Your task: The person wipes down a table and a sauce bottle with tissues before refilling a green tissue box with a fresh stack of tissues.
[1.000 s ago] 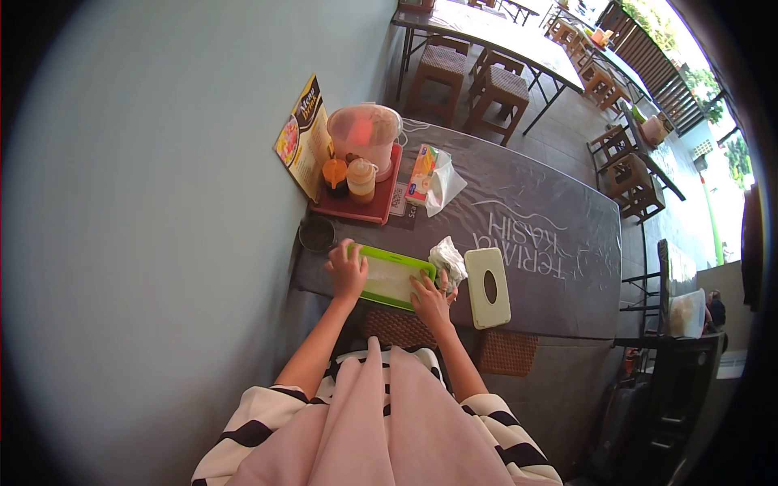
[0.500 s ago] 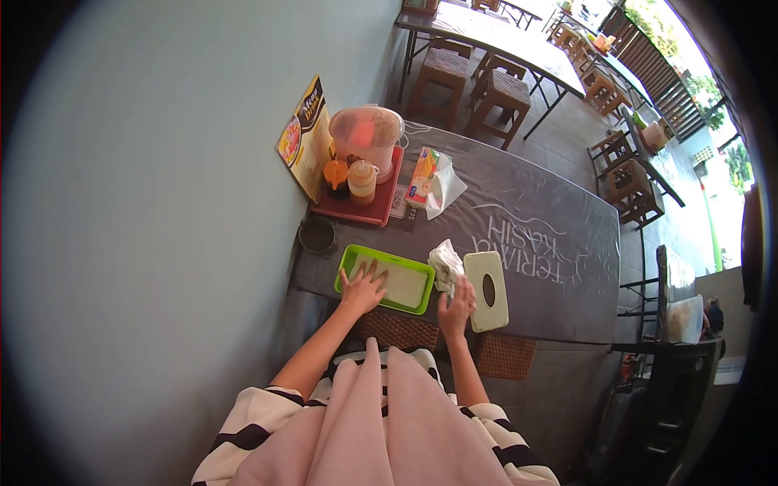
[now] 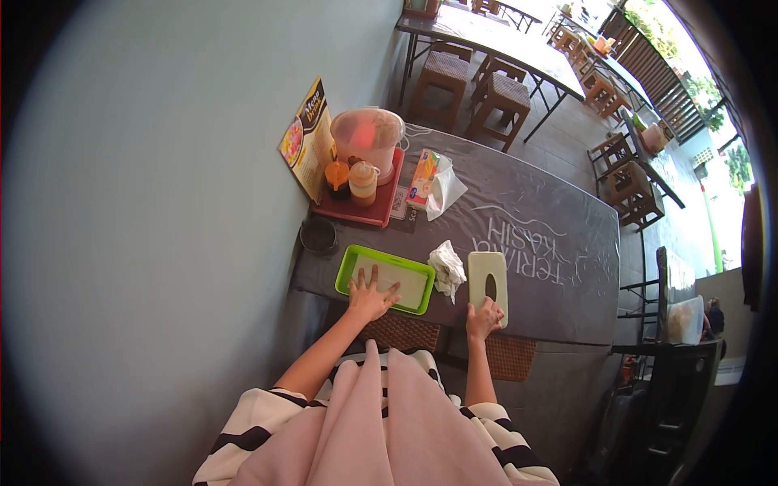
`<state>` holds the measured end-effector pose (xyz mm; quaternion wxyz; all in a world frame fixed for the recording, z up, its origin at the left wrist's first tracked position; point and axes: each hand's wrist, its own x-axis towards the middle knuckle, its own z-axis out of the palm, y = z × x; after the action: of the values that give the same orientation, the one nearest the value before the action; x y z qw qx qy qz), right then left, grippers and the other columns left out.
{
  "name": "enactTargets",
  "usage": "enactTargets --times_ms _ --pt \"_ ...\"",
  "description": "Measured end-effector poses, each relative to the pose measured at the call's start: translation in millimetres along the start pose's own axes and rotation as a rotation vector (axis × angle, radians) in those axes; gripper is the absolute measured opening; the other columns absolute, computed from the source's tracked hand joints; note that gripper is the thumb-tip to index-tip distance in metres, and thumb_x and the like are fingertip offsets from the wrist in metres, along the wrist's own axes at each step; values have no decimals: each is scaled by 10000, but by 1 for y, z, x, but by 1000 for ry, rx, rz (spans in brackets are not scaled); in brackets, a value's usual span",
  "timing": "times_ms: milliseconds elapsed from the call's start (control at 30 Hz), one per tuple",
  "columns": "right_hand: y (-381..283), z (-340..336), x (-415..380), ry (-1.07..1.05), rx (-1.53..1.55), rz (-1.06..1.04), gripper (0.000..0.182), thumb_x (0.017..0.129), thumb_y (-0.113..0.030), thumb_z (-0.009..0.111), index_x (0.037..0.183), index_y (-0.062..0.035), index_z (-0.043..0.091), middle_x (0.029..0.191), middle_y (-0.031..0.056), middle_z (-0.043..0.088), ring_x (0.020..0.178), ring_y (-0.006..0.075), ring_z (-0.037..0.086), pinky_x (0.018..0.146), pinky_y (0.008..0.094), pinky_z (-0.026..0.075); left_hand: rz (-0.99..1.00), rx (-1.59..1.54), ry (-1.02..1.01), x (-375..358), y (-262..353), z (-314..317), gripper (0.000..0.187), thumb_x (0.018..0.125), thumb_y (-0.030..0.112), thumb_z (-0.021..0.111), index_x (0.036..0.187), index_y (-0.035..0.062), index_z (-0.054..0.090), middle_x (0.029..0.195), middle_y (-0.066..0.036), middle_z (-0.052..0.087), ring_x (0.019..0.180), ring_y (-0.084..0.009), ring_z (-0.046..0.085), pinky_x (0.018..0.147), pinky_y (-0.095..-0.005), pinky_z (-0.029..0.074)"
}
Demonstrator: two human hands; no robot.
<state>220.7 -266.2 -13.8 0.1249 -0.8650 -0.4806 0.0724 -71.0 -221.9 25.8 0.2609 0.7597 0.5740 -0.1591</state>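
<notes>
My left hand (image 3: 372,301) lies with spread fingers on the flat white tissues (image 3: 411,285) inside a bright green tissue box base (image 3: 382,253). At the near end of a cream tissue box lid (image 3: 487,267) with a dark oval slot, my right hand (image 3: 485,319) is closed, its fingers reaching the slot. The lid appears to rest on the table, though its underside is hidden. Between base and lid sits a crumpled white tissue (image 3: 446,269), touched by neither hand.
The dark-covered table (image 3: 551,300) meets the wall on the left. A red tray (image 3: 381,212) carries a lidded tub (image 3: 365,142) and sauce bottles (image 3: 362,185). Beside it are a menu stand (image 3: 304,146), a tissue pack (image 3: 423,178) and a black bowl (image 3: 318,235). Woven stools (image 3: 510,356) stand at the near edge.
My right hand has moved right from beside the crumpled tissue onto the lid, which has turned slightly. My left hand has slid a little right and nearer to me inside the green base.
</notes>
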Motion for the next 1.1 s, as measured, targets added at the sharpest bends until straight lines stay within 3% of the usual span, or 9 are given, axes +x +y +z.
enactTargets --times_ms 233,333,400,433,500,600,733,833,1100 --pt "-41 -43 2 286 267 -212 519 720 -214 736 1175 -79 527 1107 89 527 1139 320 395 928 484 295 -10 23 39 1 7 2 538 876 684 187 1370 502 299 1531 -167 -1 1338 -549 20 1038 -675 94" --pt "-81 -67 -15 125 297 -333 525 714 -221 735 1187 -100 541 1122 84 540 1182 294 388 961 466 258 -22 -34 168 -11 6 -6 531 907 621 265 1388 408 335 1519 -193 68 1353 -495 115 1058 -624 151" --pt "-98 -69 -24 -50 331 -658 523 683 -235 742 1162 -113 574 1100 73 571 1193 279 403 972 435 254 50 -211 492 -21 -8 -9 458 919 411 465 1329 207 462 1433 -200 328 1305 -395 330 1032 -532 297" --pt "-106 -66 -29 -48 332 -658 523 683 -235 742 1162 -113 574 1100 73 571 1193 279 403 972 435 254 51 -211 493 -24 -18 -6 458 919 411 465 1329 207 462 1433 -200 328 1305 -395 330 1032 -532 297" --pt "-120 -62 -38 -184 320 -853 520 668 -231 747 1152 -125 587 1118 55 573 1213 256 396 991 428 238 -62 -626 748 -29 -44 0 324 898 209 536 1181 56 573 1188 -173 585 1052 -260 591 867 -373 469" --pt "-131 -47 -43 -283 287 -946 518 668 -232 739 1150 -137 575 1117 34 564 1212 254 389 992 442 224 -191 -1202 951 -32 -76 12 235 879 148 572 1060 12 634 937 -124 671 782 -206 660 693 -289 508" --pt "-139 -36 -48 -295 251 -973 527 651 -202 744 1146 -140 575 1109 31 570 1209 249 394 987 442 232 -186 -1286 989 -41 -94 13 219 865 179 606 989 6 657 831 -104 664 687 -194 654 650 -275 506" --pt "-142 -33 -47 -332 202 -973 534 654 -213 746 1155 -147 573 1109 25 575 1208 248 397 989 444 232 -196 -1007 905 -48 -91 12 276 843 197 645 1033 -2 637 873 -107 664 766 -139 642 695 -269 498" --pt "-137 -28 -46 -302 174 -985 561 651 -250 757 1173 -163 571 1155 3 587 1213 237 397 979 446 243 -193 -950 861 -30 -85 32 306 754 214 716 969 10 642 919 -138 645 857 -265 640 750 -348 490"
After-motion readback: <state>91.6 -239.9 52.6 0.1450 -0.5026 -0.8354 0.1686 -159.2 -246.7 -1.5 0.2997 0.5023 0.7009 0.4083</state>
